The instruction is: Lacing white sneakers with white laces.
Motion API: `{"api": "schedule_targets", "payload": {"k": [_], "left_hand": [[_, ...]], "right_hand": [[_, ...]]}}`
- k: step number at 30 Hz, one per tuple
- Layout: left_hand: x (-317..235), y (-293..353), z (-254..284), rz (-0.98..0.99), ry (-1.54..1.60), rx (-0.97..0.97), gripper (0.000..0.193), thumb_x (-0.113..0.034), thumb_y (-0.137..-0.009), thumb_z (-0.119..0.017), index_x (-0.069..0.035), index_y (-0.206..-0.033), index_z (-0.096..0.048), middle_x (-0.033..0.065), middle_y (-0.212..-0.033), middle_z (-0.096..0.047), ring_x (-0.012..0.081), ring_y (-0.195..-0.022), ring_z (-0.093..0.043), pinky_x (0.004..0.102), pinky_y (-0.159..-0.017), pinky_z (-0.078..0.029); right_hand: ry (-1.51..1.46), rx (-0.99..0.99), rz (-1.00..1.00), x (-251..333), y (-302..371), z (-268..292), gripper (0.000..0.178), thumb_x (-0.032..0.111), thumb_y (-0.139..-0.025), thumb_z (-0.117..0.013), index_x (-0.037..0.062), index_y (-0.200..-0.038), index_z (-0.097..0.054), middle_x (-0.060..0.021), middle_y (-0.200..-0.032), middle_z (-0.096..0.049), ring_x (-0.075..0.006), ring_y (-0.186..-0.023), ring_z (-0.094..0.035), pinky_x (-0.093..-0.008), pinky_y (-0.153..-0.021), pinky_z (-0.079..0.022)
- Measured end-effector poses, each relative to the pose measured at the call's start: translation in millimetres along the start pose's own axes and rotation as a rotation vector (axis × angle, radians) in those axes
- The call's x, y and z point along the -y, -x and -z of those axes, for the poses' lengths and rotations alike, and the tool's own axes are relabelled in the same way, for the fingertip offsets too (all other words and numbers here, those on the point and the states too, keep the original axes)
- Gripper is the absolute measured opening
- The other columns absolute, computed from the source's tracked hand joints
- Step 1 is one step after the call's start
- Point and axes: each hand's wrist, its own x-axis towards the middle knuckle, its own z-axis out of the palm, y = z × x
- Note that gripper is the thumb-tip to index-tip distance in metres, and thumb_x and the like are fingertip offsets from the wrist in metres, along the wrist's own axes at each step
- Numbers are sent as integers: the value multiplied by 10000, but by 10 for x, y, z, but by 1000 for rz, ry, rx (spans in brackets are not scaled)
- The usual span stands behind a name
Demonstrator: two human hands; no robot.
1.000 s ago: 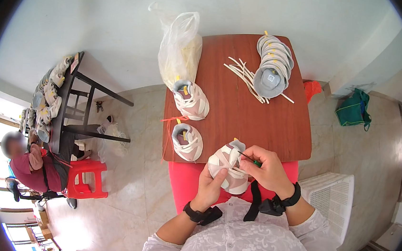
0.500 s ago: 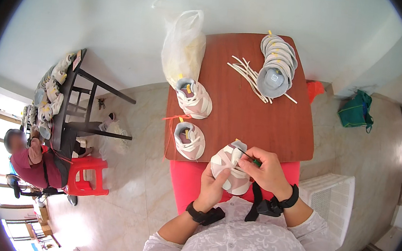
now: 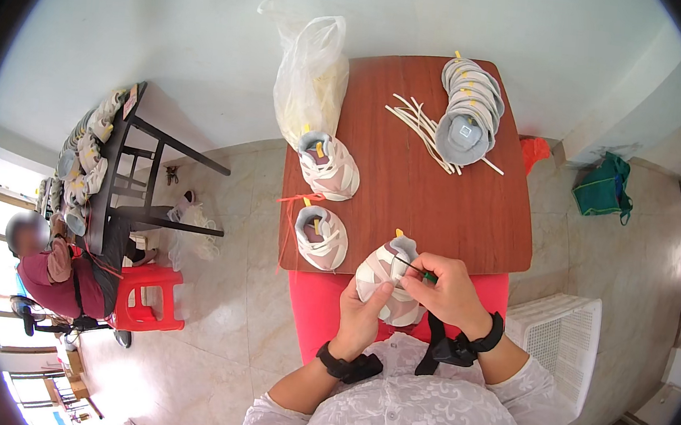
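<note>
A pink, white and grey shoe upper (image 3: 374,270) with a yellow heel tab is held over the near edge of the table, above my lap. My left hand (image 3: 359,314) grips its left side, the thumb pressed on the lacing area. Closed around a green-handled tool (image 3: 430,277) with a thin dark shaft, my right hand (image 3: 451,293) works at the same lacing area; the shaft points toward the collar opening. Its tip is too small to make out. Two similar laced shoe uppers, a farther one (image 3: 331,170) and a nearer one (image 3: 322,239), stand at the table's left edge.
On the brown table (image 3: 407,194) lie white laces (image 3: 420,132), nested grey shoe uppers (image 3: 468,118), a plastic bag (image 3: 311,84) and red cord (image 3: 299,198). A white basket (image 3: 560,337) stands right. At left, a person (image 3: 71,278) sits on a red stool (image 3: 147,293) by another table.
The shoe upper has tilted slightly, its yellow tab shifting a little up and left. My right hand and the green-handled tool have moved slightly left.
</note>
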Motion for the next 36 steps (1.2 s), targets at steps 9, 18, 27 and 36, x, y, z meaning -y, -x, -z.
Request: {"api": "schedule_targets", "payload": {"k": [9,18,27,36], "left_hand": [[-58,3,3,90,37,9,319,-63,-911,-614,12,-1211,-539,78,-1134,-625,129,-993,-601,292,-864,-492],[-111,-28,5,114,-43,16,279,-59,-866,-667,11,-1129,-605,54,-1040,-658,108,-898,-621,272,-800,-507],[-166,4,0,66,-303,34,238,-77,-868,-670,13,-1085,-634,42,-999,-668,83,-876,-604,246,-769,-490],[-188,22,-34,51,-346,33,235,-96,-901,-624,20,-1105,-613,35,-985,-659,83,-880,-594,249,-760,-487]], "right_hand": [[45,-20,24,-30,-8,-15,188,167,-757,-674,-11,-786,-620,-70,-647,-618,-131,-557,-564,-282,-537,-451],[56,-33,3,26,56,-48,153,121,-762,-675,-17,-743,-612,-35,-621,-602,-71,-554,-513,-253,-494,-405],[73,-76,29,-32,129,-69,188,163,-746,-686,-13,-750,-619,-93,-642,-628,-170,-542,-593,-296,-509,-460],[130,-176,133,-23,176,-146,141,92,-764,-698,-11,-768,-601,-86,-661,-603,-162,-546,-578,-282,-505,-451]]}}
